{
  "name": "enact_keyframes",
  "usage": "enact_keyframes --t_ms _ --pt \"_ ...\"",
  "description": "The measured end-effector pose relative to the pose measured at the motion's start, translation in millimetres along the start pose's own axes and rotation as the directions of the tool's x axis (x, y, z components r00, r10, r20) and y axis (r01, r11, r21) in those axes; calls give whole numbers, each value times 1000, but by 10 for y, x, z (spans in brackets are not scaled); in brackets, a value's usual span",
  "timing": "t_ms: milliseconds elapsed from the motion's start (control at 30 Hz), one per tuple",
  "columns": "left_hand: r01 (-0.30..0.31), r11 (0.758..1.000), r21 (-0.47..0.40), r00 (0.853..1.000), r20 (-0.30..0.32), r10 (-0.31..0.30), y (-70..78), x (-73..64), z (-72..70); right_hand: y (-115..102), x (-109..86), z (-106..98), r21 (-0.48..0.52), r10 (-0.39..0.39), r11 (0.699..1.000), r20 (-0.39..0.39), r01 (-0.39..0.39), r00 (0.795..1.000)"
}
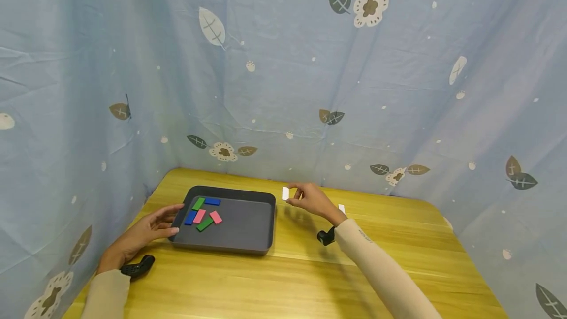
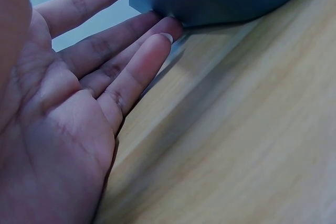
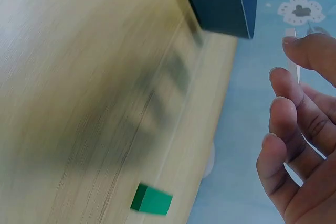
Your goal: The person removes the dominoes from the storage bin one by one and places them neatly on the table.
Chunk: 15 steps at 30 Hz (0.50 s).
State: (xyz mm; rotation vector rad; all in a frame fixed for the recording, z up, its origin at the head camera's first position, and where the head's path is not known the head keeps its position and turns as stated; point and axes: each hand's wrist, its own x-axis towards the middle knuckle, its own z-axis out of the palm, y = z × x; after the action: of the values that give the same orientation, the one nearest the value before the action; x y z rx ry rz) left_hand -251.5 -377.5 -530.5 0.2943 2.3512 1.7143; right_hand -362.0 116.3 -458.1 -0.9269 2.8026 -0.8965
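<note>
My right hand (image 1: 313, 200) pinches a small white rectangular tile (image 1: 285, 193) between thumb and fingers, above the table just right of the dark grey tray (image 1: 248, 225). The right wrist view shows the tile (image 3: 292, 64) edge-on, with the other fingers loosely bent. At the tray's left end, my left hand (image 1: 148, 228) has its fingertips against the outer wall, fingers fairly straight. Inside the tray's left part lie several flat tiles: green (image 1: 205, 224), blue (image 1: 212, 201) and pink (image 1: 215, 217).
Beyond my right wrist sits another white piece (image 1: 341, 208), partly hidden by the arm. A green block (image 3: 152, 200) rests on the table in the right wrist view; whether it is that same piece I cannot tell. A patterned blue curtain (image 1: 283, 87) surrounds the wooden table (image 1: 230, 284).
</note>
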Motion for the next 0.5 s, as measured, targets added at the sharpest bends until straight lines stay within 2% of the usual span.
enact_keyframes --t_ms 500 --pt "0 1000 15 1000 7 0 2 4 -4 306 -362 -216 14 49 999 -19 -49 999"
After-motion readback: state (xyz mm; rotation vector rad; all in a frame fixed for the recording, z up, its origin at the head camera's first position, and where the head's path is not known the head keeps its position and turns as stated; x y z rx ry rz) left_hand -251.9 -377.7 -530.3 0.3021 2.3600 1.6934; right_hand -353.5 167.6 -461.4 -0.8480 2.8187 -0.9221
